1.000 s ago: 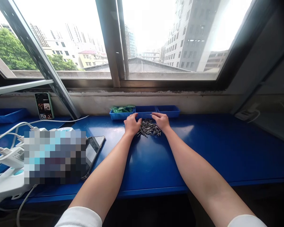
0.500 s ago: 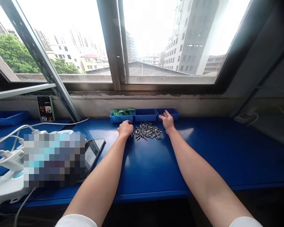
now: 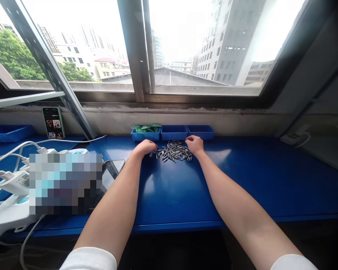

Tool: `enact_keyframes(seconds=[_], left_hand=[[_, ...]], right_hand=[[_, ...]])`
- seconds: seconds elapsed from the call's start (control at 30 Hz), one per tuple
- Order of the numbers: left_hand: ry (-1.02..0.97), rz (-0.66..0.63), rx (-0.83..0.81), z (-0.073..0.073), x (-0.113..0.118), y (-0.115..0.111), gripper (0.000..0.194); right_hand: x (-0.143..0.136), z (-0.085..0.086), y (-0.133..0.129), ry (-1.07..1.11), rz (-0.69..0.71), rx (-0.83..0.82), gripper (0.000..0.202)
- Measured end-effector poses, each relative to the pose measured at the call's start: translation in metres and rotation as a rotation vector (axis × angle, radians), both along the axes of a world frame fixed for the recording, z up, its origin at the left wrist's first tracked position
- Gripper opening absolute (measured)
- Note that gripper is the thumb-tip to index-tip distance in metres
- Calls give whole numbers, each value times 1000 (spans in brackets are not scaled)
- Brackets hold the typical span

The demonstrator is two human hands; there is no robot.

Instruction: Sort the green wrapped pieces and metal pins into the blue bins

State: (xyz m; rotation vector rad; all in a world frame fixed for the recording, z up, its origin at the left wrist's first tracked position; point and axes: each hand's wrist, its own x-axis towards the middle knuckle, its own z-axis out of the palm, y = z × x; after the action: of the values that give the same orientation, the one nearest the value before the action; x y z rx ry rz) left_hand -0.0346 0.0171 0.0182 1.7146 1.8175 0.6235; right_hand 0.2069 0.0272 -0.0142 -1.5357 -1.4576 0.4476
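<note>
While pins (image 3: 174,151) at frame centre are apparently being picked over, the left hand (image 3: 145,147) and right hand (image 3: 195,145) are being held beside them, fingers narrow, contents indiscernible; a fine, separating pinch is seemingly being called for.

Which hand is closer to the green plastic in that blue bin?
The left. The left hand is just in front of the bin with the green plastic; the right hand is farther right, in front of the rightmost bin.
</note>
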Motion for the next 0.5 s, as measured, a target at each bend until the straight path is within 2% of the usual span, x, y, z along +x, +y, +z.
enact_keyframes(seconds=[0.13, 0.23, 0.4, 0.5], left_hand=[[67, -12, -57, 6, -7, -3, 28], [122, -69, -96, 6, -10, -4, 23], [255, -124, -68, 2, -9, -3, 11], [263, -152, -39, -1, -6, -2, 9]], right_hand=[[1, -3, 2, -13, 9, -19, 17], [1, -5, 4, -10, 23, -11, 17], [1, -5, 3, -8, 26, -30, 18], [0, -4, 2, -8, 27, -26, 17]])
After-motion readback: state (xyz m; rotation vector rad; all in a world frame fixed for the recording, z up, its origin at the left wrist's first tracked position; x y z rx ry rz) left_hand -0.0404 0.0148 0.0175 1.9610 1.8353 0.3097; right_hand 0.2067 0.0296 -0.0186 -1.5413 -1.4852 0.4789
